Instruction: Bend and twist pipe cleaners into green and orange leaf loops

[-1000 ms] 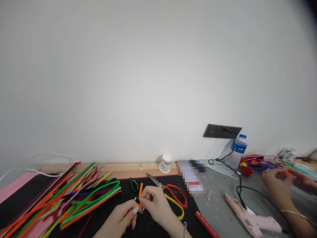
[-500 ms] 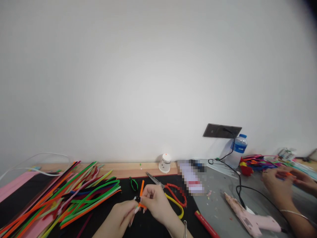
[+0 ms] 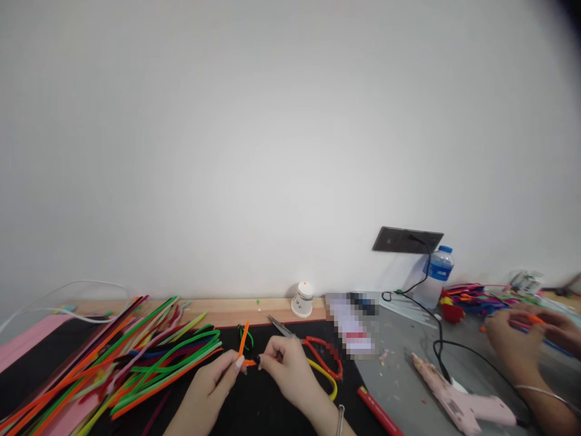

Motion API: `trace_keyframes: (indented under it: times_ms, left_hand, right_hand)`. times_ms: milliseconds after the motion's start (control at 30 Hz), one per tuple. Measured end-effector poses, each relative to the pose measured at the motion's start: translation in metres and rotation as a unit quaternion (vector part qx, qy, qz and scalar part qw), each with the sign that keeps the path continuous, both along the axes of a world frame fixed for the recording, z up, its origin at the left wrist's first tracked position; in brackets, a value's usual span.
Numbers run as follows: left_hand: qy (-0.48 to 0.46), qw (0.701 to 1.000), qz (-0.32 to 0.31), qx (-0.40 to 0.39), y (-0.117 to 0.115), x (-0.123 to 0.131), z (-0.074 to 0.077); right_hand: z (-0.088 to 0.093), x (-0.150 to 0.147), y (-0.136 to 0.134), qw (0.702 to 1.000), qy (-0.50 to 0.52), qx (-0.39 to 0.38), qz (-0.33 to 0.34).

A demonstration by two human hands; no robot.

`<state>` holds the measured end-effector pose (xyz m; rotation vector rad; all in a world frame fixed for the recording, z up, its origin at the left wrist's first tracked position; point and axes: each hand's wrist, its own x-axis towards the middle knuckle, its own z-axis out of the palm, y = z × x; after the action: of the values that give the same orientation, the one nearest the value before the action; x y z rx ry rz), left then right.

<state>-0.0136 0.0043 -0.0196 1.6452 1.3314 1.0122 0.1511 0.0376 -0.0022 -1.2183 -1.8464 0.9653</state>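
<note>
Left hand [image 3: 215,380] pinched on a bent, bright-orange, fuzzy strip [image 3: 244,340]; right hand [image 3: 288,366] closed on a small black piece [image 3: 258,360] beside it. Strip held over black mat, well in from surface's [image 3: 218,311] far edge. Step: probably joining or shaping; next move likely needs steady pinches. One orange end stands tilted, another runs sideways toward black; join unclear.

Left fingers [image 3: 231,369] and right fingers [image 3: 269,363] pinched, close together

Orange pipe cleaner [image 3: 244,338] bent, 1 end up, in L hand [image 3: 212,383]; sm. blk pc. [image 3: 257,360] in R hand [image 3: 287,367].
</note>
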Motion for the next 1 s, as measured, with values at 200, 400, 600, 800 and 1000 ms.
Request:
trace_keyframes:
  times_ms: [200,400,600,800,1000]
  left_hand:
    - [-0.064,0.997,-0.001,-0.037,0.001,0.000,-0.001]
    - [-0.219,0.960,-0.064,-0.160,0.005,0.002,-0.008]
    - [-0.363,0.880,-0.146,-0.271,0.003,0.005,-0.018]
    - [-0.377,0.844,-0.192,-0.328,-0.003,0.001,-0.001]
    - [-0.342,0.857,-0.215,-0.319,-0.007,-0.002,0.007]
  right_hand:
    - [0.005,-0.006,-0.005,0.996,-0.033,0.065,-0.052]
    - [0.006,0.000,-0.001,0.978,0.167,-0.115,0.052]
    - [0.008,0.002,-0.002,0.939,0.288,-0.145,0.116]
    - [0.010,-0.001,-0.005,0.930,0.298,-0.132,0.172]
    - [0.006,0.002,-0.003,0.939,0.238,-0.131,0.209]
